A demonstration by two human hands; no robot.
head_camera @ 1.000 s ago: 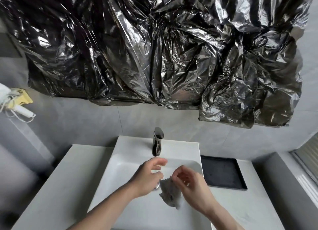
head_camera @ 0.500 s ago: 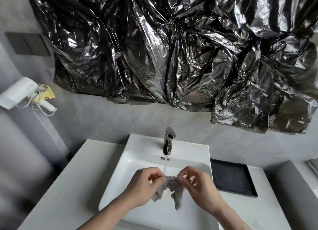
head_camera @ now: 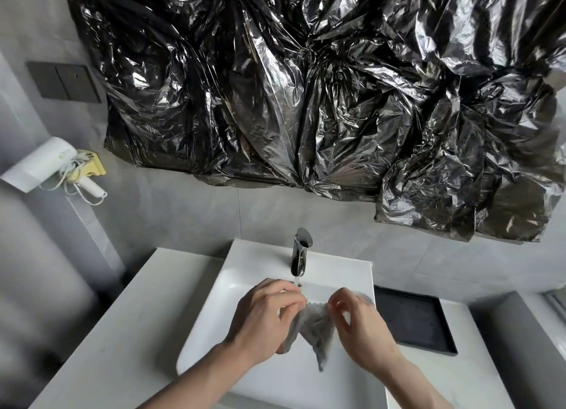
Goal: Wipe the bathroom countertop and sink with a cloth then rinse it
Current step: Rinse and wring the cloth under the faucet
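In the head view, a grey cloth [head_camera: 317, 324] is being held over the basin of the white sink [head_camera: 214, 310], just below the faucet [head_camera: 299, 252]; its top edge is being pinched by the left hand [head_camera: 263, 316] at one corner and by the right hand [head_camera: 361, 326] at the other, so that the rest is hanging down in a point between them. A thin stream of water is being let out of the faucet and is falling close to the fingers of the left hand; whether the cloth is being struck by it cannot be told.

Several risks are being judged from here; if the cloth is being kept beside the stream, it is probably being rinsed only along one edge; if the wet corners are being held only by the fingertips, the cloth may be dropped into the basin; if it is being shaken or wrung too high, water may be splashed onto the table [head_camera: 122, 332] and toward the black tray [head_camera: 413, 323] beside the sink.
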